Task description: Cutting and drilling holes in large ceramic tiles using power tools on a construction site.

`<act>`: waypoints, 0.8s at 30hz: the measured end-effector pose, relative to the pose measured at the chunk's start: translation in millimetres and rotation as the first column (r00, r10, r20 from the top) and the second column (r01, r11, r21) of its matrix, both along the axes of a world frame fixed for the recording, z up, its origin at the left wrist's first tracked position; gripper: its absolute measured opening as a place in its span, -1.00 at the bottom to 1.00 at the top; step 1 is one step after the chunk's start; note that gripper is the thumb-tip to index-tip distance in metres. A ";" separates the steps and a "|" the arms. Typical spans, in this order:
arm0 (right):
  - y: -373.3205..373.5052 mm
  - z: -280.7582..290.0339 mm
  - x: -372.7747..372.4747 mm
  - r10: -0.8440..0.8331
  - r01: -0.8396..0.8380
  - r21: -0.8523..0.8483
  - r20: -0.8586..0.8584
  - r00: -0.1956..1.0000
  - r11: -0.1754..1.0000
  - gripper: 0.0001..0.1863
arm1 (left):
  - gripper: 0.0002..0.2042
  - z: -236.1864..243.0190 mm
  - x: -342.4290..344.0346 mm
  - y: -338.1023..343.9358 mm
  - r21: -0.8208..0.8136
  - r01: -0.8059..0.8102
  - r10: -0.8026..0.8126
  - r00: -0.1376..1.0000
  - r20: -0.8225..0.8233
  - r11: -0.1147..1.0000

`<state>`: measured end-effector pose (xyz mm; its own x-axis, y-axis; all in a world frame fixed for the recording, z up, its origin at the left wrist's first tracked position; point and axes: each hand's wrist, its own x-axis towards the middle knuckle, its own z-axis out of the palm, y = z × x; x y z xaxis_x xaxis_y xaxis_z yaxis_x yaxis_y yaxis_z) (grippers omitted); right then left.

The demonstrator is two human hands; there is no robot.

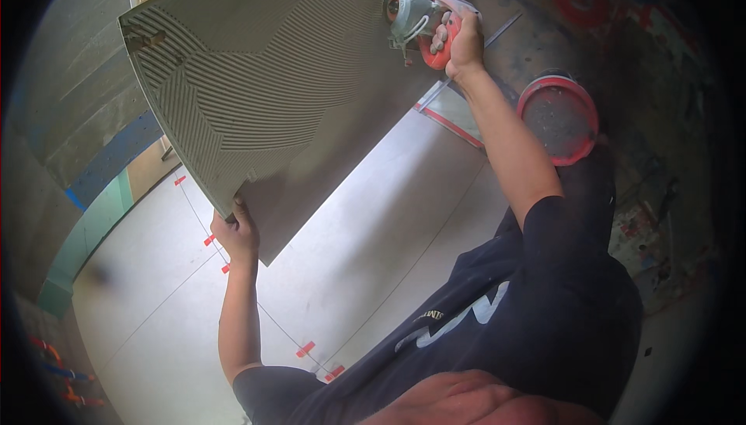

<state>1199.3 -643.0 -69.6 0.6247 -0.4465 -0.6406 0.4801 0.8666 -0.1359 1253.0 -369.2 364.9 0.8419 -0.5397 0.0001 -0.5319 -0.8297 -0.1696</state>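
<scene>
A large grey tile slab is tilted in front of me, its visible face covered with combed ridges of grey adhesive. My left hand grips its near left corner, with the thumb on the ridged face and the fingers underneath. At the far right side of the slab, my right hand is wrapped round the red handle of a red-and-grey handheld tool. This tool has a round grey body and a loop of white cord; its exact kind is unclear. Its contact with the slab is hidden.
Pale large tiles cover the floor below, with red spacer clips along the joints. To the right stands a red-rimmed bucket with grey contents. A thin metal bar lies behind my right hand. Orange and blue items sit at lower left.
</scene>
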 end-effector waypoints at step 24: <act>-7.8 0.6 -11.2 0.046 -0.071 0.166 0.147 0.988 0.984 -0.51 | -0.47 2.7 -3.1 0.4 0.023 -0.024 0.024 1.000 -0.003 0.999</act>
